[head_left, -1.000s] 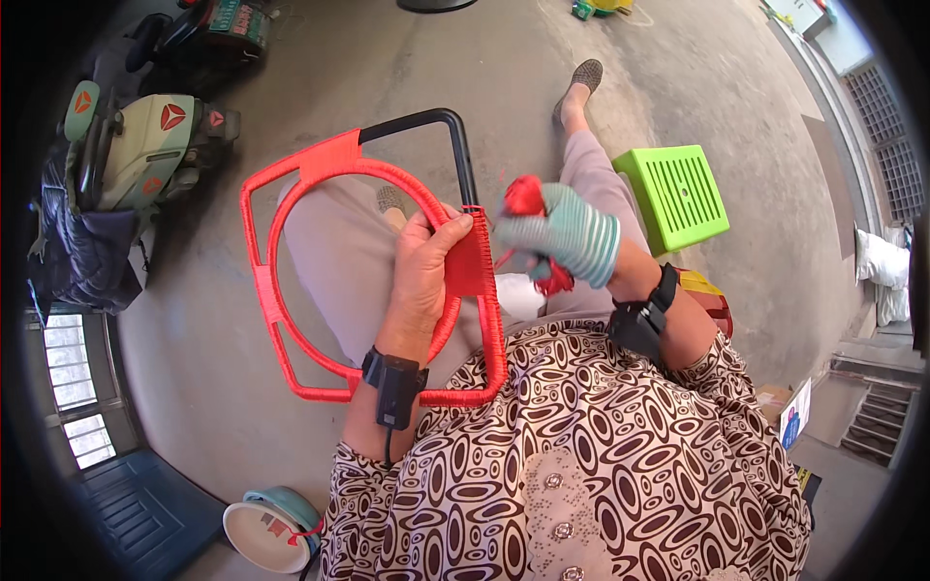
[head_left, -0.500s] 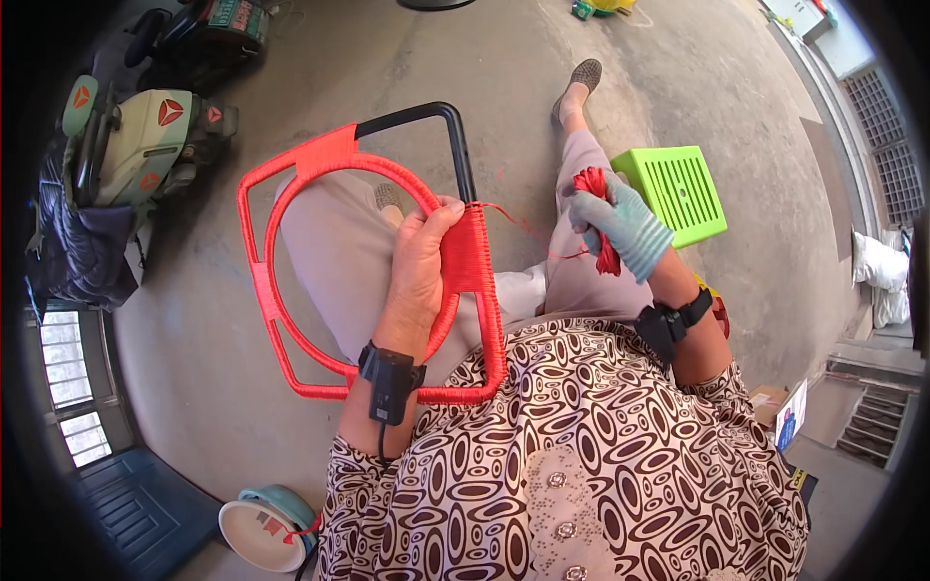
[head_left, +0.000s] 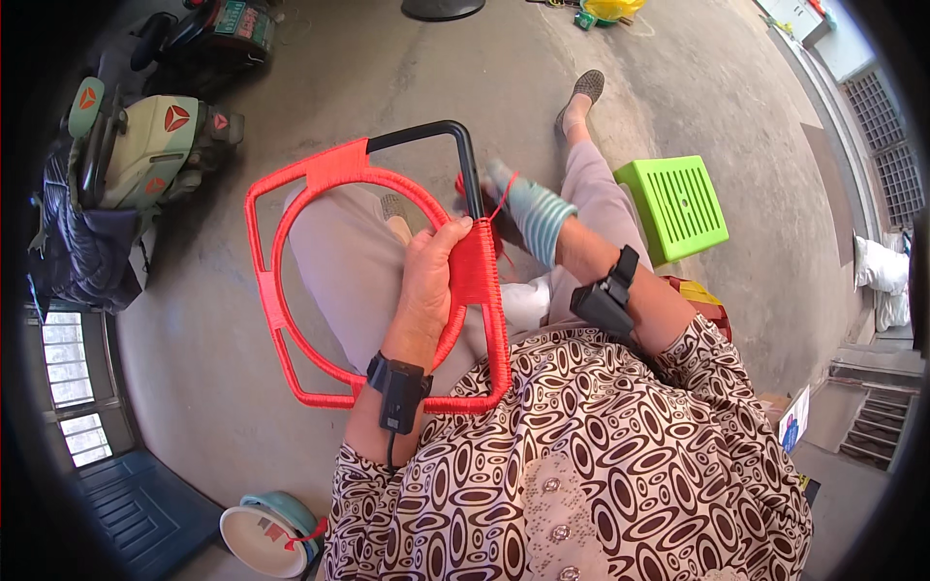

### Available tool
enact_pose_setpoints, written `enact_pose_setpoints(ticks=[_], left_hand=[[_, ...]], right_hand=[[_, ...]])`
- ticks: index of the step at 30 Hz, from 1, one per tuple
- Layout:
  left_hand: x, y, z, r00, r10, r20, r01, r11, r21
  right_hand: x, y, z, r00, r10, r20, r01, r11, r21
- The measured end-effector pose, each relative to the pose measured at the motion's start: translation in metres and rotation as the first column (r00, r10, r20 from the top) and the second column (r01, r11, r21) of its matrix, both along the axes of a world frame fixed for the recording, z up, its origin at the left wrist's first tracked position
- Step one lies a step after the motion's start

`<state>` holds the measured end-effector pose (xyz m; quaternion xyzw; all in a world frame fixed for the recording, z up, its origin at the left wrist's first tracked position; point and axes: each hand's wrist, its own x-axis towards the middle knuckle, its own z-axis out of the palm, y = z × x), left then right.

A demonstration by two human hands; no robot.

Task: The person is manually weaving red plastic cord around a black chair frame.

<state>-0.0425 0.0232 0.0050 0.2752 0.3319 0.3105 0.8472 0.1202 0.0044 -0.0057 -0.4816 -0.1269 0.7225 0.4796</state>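
A rounded rectangular frame (head_left: 474,266) with a ring inside it lies over my lap, mostly wrapped in red cord. Its far right corner is a bare black tube (head_left: 466,155). My left hand (head_left: 426,271) grips the wrapped right side, thumb on top where the wrapping meets the bare tube. Beside that tube is my right hand (head_left: 531,215), in a blue-grey striped glove and smeared by motion. It is closed on a bundle of red cord (head_left: 460,182), mostly hidden behind the hand and tube. A loose red strand (head_left: 505,197) loops from the wrapping's end.
A lime-green slatted stool (head_left: 683,205) stands right of my leg. Parked scooters (head_left: 155,140) are at the left. Stacked basins (head_left: 262,535) sit at lower left near a dark blue panel (head_left: 140,508). White sacks (head_left: 880,266) lie at the far right.
My right hand has swung left with the red cord bundle, from near the stool to beside the black tube. My left hand keeps its grip on the frame.
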Motion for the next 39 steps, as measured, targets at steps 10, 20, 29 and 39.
enact_pose_setpoints(ticks=[10, 20, 29, 39], left_hand=[[0.007, -0.006, 0.005, 0.999, 0.012, 0.031, -0.013, 0.999, 0.039], [0.004, -0.006, 0.004, 0.999, -0.001, 0.047, -0.002, 0.998, 0.066], [-0.005, -0.003, -0.004, 0.997, 0.062, 0.045, -0.064, 0.997, 0.053], [-0.007, 0.000, 0.000, 0.998, 0.053, 0.032, -0.053, 0.998, 0.019]], right_hand=[[-0.021, 0.024, 0.048, 0.933, -0.041, 0.357, -0.013, 0.989, 0.149], [-0.022, 0.018, 0.046, 0.980, -0.192, 0.048, 0.176, 0.958, 0.227], [0.050, -0.027, 0.005, 0.849, -0.379, 0.369, 0.214, 0.884, 0.415], [0.116, -0.136, -0.021, 0.719, -0.680, -0.143, 0.691, 0.675, 0.259]])
